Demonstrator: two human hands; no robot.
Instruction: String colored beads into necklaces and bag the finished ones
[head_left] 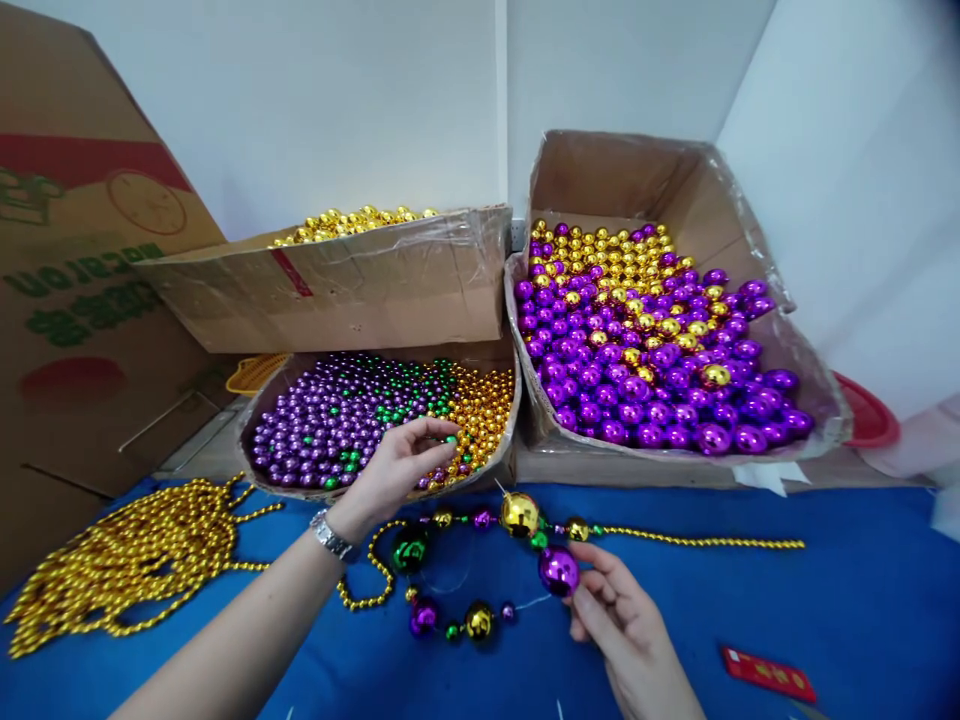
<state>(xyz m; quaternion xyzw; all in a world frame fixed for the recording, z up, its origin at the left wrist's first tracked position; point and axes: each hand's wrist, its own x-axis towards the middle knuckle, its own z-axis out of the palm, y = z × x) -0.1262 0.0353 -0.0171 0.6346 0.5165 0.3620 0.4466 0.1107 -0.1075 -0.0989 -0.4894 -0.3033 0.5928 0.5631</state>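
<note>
My left hand (416, 455), with a metal watch on its wrist, reaches over the box of small beads (360, 420). Its thumb and index finger pinch a small green bead (451, 440). At the right, my right hand (607, 605) grips a large shiny purple bead (559, 572) at its edge. This bead belongs to a string of mixed beads in a loop on the blue cloth, with a big gold bead (520, 514), a dark green bead (410, 549) and smaller ones. Thin clear thread shows between some of the beads.
A pile of gold bead strands (142, 560) lies at the left. Behind stand a carton (330, 300) of gold beads and a carton (814, 400) of large purple and gold beads. A red packet (769, 673) lies on the blue cloth (847, 580). A tall carton (75, 300) stands left.
</note>
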